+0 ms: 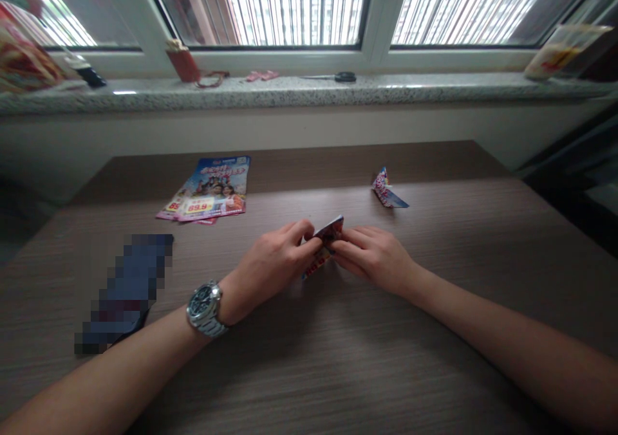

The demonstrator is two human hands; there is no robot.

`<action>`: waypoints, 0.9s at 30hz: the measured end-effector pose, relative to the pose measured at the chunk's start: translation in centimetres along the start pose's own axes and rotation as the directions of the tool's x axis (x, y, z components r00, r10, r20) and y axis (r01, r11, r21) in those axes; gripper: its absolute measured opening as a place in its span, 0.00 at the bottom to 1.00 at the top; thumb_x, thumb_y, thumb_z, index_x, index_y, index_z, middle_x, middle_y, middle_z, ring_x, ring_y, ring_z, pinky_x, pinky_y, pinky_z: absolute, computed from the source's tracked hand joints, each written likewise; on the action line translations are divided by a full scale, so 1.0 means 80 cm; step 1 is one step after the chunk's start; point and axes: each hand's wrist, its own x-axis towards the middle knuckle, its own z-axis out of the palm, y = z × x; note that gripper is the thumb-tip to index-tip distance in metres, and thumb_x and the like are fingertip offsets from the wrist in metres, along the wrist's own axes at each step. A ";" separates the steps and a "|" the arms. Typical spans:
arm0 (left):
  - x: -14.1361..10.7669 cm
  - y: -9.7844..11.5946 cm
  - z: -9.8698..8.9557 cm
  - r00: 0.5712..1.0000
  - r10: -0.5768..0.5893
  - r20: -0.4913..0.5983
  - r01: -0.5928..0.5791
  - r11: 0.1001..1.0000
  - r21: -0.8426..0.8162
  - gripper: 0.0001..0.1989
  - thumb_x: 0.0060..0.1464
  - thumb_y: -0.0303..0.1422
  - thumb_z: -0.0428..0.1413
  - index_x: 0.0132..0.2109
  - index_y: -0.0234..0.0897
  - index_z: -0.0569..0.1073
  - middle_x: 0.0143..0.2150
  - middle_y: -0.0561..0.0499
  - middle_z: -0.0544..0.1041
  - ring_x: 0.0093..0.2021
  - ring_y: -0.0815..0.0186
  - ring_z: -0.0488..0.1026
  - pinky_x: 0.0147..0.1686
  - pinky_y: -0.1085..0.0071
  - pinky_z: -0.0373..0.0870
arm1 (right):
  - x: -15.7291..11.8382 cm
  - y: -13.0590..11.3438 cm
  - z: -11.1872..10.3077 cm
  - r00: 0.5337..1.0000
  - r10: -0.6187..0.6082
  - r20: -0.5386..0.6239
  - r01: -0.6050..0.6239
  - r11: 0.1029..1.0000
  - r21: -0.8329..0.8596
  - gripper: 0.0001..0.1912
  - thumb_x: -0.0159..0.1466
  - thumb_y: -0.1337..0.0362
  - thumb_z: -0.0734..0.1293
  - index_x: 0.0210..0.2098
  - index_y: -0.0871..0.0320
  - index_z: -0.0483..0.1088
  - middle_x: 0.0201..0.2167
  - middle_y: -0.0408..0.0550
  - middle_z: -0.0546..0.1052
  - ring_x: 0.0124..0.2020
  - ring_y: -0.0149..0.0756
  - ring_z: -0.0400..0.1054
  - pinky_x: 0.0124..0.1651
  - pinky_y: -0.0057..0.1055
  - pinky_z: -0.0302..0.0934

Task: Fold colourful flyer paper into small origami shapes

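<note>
Showing over the middle of the tabletop (pixel 483 235), a folded printed paper (pixel 332 230) is pinched by the left hand (pixel 275 255) and the right hand (pixel 374 257) from either side. Beyond it, a small folded paper shape (pixel 383 192) lies to the right and overlapping flyers (pixel 217 190) to the left; scissors (pixel 345 76) rest on the windowsill (pixel 425 91).
</note>
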 end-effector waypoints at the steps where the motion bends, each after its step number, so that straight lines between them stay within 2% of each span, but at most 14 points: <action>1: 0.000 0.000 0.000 1.000 -0.006 0.000 0.006 1.000 0.010 0.08 0.67 0.29 0.51 0.49 0.36 0.73 0.45 0.45 0.72 0.39 0.63 0.71 0.36 0.70 0.72 | 0.000 0.000 0.000 1.000 0.003 0.001 -0.003 1.000 0.002 0.11 0.74 0.61 0.61 0.47 0.56 0.74 0.42 0.52 0.80 0.40 0.41 0.73 0.43 0.36 0.64; 4: 0.001 -0.001 0.002 0.999 -0.031 -0.014 0.031 0.999 0.022 0.07 0.68 0.29 0.50 0.48 0.35 0.73 0.43 0.46 0.71 0.39 0.63 0.71 0.35 0.69 0.71 | 0.001 0.000 0.000 1.000 0.008 0.004 -0.008 1.000 0.009 0.10 0.74 0.61 0.62 0.47 0.57 0.74 0.44 0.53 0.80 0.41 0.41 0.74 0.43 0.37 0.66; 9: 0.000 -0.003 0.001 0.997 -0.059 -0.048 0.061 0.998 0.024 0.08 0.68 0.32 0.50 0.45 0.36 0.73 0.41 0.47 0.71 0.37 0.63 0.70 0.34 0.69 0.70 | 0.000 0.001 0.000 1.000 0.011 0.021 -0.012 1.000 0.029 0.13 0.74 0.62 0.61 0.53 0.58 0.73 0.50 0.54 0.80 0.43 0.41 0.75 0.45 0.37 0.68; 16: 0.000 -0.002 0.000 0.994 -0.090 -0.062 0.090 0.996 0.001 0.08 0.69 0.33 0.51 0.44 0.36 0.73 0.40 0.48 0.71 0.36 0.64 0.70 0.34 0.69 0.69 | 0.000 0.002 -0.003 1.000 0.000 0.006 0.000 1.000 0.011 0.10 0.73 0.63 0.63 0.48 0.57 0.75 0.48 0.53 0.80 0.43 0.41 0.75 0.46 0.37 0.67; 22: 0.000 0.001 0.005 1.000 -0.016 -0.022 0.014 0.995 -0.098 0.07 0.70 0.31 0.50 0.45 0.35 0.72 0.41 0.48 0.72 0.37 0.64 0.71 0.35 0.70 0.70 | 0.003 -0.001 -0.006 1.000 -0.013 0.024 0.013 1.000 -0.028 0.10 0.73 0.62 0.62 0.47 0.58 0.73 0.44 0.52 0.80 0.41 0.40 0.74 0.44 0.36 0.65; 27: 0.000 0.004 0.009 1.000 0.000 -0.011 -0.002 0.987 -0.160 0.07 0.69 0.30 0.50 0.45 0.34 0.72 0.43 0.47 0.73 0.39 0.64 0.72 0.38 0.69 0.72 | 0.005 -0.005 -0.006 0.999 -0.007 0.048 0.010 0.998 -0.059 0.10 0.73 0.62 0.63 0.49 0.58 0.72 0.47 0.52 0.79 0.41 0.42 0.74 0.42 0.36 0.65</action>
